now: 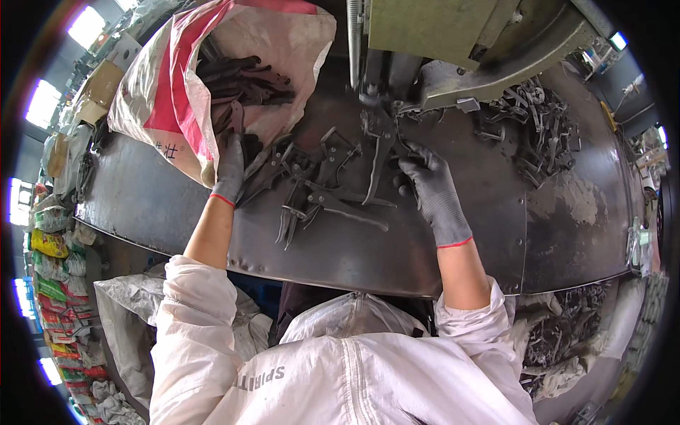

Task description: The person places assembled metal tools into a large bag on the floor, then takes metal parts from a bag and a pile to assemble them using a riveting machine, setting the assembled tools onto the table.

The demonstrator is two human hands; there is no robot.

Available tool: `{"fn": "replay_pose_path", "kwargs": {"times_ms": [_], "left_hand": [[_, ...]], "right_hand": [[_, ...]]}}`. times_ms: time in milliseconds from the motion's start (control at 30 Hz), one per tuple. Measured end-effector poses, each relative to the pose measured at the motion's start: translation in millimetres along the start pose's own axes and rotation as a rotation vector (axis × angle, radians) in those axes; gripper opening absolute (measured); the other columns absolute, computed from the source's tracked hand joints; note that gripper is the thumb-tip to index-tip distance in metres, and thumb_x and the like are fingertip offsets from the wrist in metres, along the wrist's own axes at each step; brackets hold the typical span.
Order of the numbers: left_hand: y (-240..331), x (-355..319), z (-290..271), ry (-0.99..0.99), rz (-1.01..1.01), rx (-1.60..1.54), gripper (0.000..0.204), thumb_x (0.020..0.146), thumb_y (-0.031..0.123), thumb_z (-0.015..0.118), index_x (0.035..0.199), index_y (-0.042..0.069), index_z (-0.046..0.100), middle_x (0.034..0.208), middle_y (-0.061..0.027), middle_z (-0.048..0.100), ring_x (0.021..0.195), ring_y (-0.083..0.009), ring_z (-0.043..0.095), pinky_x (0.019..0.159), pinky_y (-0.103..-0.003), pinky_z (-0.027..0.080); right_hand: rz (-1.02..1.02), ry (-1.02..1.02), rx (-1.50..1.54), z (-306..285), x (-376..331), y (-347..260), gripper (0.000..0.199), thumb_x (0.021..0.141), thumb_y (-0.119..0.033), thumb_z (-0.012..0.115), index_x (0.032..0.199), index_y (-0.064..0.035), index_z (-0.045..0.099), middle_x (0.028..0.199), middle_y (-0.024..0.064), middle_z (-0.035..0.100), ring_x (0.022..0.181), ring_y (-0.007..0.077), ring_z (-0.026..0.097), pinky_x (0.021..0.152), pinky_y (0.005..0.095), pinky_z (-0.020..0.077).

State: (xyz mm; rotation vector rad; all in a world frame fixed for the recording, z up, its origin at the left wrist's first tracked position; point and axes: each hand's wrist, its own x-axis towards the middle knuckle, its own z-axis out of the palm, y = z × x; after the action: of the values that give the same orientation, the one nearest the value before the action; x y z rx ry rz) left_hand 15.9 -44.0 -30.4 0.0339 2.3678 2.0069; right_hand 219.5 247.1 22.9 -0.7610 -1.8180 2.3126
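My left hand (230,170), in a dark grey glove with a red cuff edge, is at the mouth of a white and red woven sack (152,95). Its fingers are closed around a dark flat metal handle (236,117), partly hidden by the glove. Inside the sack lies a heap of similar dark handles (248,81). My gloved right hand (433,188) is beside the press, fingers half bent and apart. Close to its fingertips, a plier-like metal tool (381,152) sits under the press head (379,92). Several more plier-like tools (322,195) lie between my hands.
The green machine body (425,32) rises at the back over the dark metal table (489,241). A pile of metal tool parts (538,127) lies at the right. Cartons (99,92) and coloured bags (53,290) line the left side. Sacks stand below the table's front edge.
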Motion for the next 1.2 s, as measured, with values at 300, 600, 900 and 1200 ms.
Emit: {"fn": "replay_pose_path", "kwargs": {"times_ms": [300,600,900,1200], "left_hand": [[5.5,-3.4,3.7,-0.041,-0.043,-0.093,0.027,0.092,0.026,0.038,0.097,0.005,0.054,0.086,-0.0091,0.063,0.073,-0.0195,0.063,0.064,-0.030,0.051],[-1.4,1.1,5.0,-0.049,-0.013,-0.095,0.031,0.090,0.025,0.040,0.095,0.001,0.058,0.083,-0.0110,0.065,0.070,-0.0204,0.062,0.065,-0.031,0.050],[-32.0,23.4,-4.7,0.102,0.225,0.237,0.038,0.089,0.028,0.041,0.098,-0.002,0.062,0.091,-0.0087,0.064,0.080,-0.0167,0.059,0.074,-0.031,0.046],[-58.9,44.7,-21.2,0.081,0.262,0.328,0.037,0.088,0.027,0.040,0.101,-0.003,0.058,0.094,-0.0125,0.062,0.085,-0.0215,0.057,0.078,-0.033,0.043]], "right_hand": [[-0.014,0.017,-0.006,-1.0,1.5,1.3,0.041,0.084,-0.002,0.053,0.124,0.0025,0.044,0.088,0.0099,0.060,0.059,0.0126,0.059,0.048,0.0224,0.0473],[-0.145,-0.089,0.325,-11.1,10.8,26.0,0.037,0.084,-0.004,0.057,0.120,-0.0005,0.048,0.098,0.0030,0.056,0.075,0.0085,0.058,0.062,0.0224,0.0495],[-0.023,-0.067,0.504,-21.6,5.3,26.8,0.024,0.085,-0.004,0.059,0.108,-0.0066,0.055,0.095,0.0004,0.061,0.084,0.0098,0.059,0.070,0.0260,0.0506],[-0.233,-0.145,0.474,-26.4,14.8,42.5,0.021,0.084,-0.002,0.058,0.105,-0.0059,0.056,0.094,0.0031,0.062,0.084,0.0126,0.061,0.068,0.0298,0.0539]]}}
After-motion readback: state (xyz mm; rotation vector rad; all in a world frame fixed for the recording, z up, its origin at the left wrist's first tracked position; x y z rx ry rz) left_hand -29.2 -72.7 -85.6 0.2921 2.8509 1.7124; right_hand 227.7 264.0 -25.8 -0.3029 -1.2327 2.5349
